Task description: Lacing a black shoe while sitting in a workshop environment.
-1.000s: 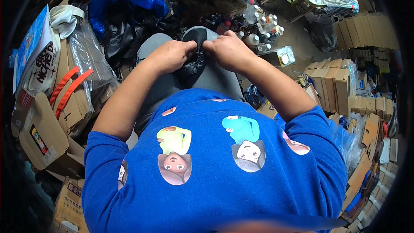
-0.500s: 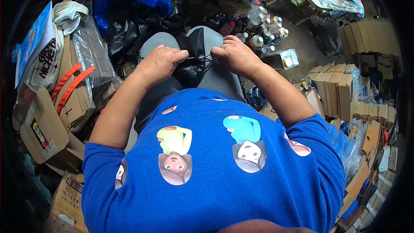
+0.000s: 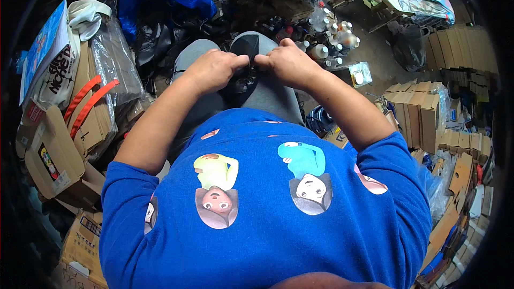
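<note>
Two bare hands at a black shoe [image 3: 239,86] on the person's lap, L to R.
Far L: cardboard box [image 3: 60,147]. Next, L hand [image 3: 215,70], thumb & finger pinched together, apparently on the laces [image 3: 250,74] (too dark to be sure). Centre: shoe rests on grey trousers [image 3: 279,96], betw. the hands. R hand [image 3: 288,63]: similar pinch, tips near the L hand's but apart. Further R: bottles [image 3: 338,38], then stacked cartons [image 3: 415,109]. From where I stand, chief risks: shoe could slide off, as only the lap seems to support it; laces might slip if either pinch loosens, or jam if pulled unevenly.
</note>
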Motion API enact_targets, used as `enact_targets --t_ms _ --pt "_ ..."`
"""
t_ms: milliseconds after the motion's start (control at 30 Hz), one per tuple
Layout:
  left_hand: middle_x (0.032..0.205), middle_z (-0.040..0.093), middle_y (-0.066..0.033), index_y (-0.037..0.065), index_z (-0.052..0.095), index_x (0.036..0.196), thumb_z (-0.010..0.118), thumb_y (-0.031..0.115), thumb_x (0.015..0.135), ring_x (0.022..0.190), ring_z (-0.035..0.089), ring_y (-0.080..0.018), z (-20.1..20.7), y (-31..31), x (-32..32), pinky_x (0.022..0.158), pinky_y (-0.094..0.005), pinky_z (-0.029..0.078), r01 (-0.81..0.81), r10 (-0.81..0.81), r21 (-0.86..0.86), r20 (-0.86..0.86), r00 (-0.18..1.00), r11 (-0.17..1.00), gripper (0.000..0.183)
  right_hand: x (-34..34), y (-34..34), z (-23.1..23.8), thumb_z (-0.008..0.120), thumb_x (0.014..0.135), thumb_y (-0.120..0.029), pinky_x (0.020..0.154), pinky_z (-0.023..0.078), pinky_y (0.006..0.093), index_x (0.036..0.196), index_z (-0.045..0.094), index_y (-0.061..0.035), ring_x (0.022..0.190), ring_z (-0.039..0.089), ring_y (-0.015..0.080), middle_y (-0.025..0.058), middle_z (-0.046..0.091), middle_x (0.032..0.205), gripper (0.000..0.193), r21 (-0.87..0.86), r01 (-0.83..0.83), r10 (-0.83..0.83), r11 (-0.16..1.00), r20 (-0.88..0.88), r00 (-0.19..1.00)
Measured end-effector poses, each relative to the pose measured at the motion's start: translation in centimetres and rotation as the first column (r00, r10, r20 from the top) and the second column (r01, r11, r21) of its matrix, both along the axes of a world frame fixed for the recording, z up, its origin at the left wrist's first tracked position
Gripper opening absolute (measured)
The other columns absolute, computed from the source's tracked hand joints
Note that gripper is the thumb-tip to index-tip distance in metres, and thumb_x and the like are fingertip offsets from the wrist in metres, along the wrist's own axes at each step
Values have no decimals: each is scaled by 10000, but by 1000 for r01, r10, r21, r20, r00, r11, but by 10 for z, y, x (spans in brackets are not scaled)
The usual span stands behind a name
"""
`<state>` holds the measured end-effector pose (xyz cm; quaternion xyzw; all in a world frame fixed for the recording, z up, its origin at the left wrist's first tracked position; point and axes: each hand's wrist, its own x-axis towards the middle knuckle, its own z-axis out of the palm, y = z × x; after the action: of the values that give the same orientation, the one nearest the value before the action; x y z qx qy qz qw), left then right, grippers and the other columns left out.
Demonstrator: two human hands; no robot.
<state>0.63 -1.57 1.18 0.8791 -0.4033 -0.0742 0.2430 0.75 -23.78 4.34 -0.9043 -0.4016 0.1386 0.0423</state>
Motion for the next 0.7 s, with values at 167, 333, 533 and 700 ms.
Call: enact_targets --t_ms 167,333,533,700 --pt "784 618 -148 80 582 883 541 14 745 709 600 -304 -16 91 -10 634 -385 459 -297 297 8 -49 954 955 159 2 -78 -33 585 757 -84 796 409 356 919 602 -145 732 599 265 111 617 717 174 -29 217 -216 976 46 975" --pt "720 562 39 12 613 818 630 119 842 676 498 -44 37 108 -13 608 -197 394 -679 327 -359 -673 664 640 110 10 -102 -7 677 817 -174 613 423 240 839 638 -34 671 545 92 7 614 736 147 369 888 -251 275 -864 437" --pt "817 628 -66 36 601 820 619 176 881 794 628 -162 66 18 -11 714 -275 504 -483 -354 -833 -552 755 269 154 17 6 19 586 901 -300 830 469 324 913 554 -62 859 610 206 89 633 868 240 461 872 442 -166 -755 484" --pt "751 596 -77 38 540 832 519 231 940 661 572 -192 52 29 -30 581 -320 466 -424 -106 -361 -850 515 830 222 -3 -4 24 551 922 -252 625 444 289 925 596 -34 670 529 147 64 572 757 223 527 641 98 558 -809 580"
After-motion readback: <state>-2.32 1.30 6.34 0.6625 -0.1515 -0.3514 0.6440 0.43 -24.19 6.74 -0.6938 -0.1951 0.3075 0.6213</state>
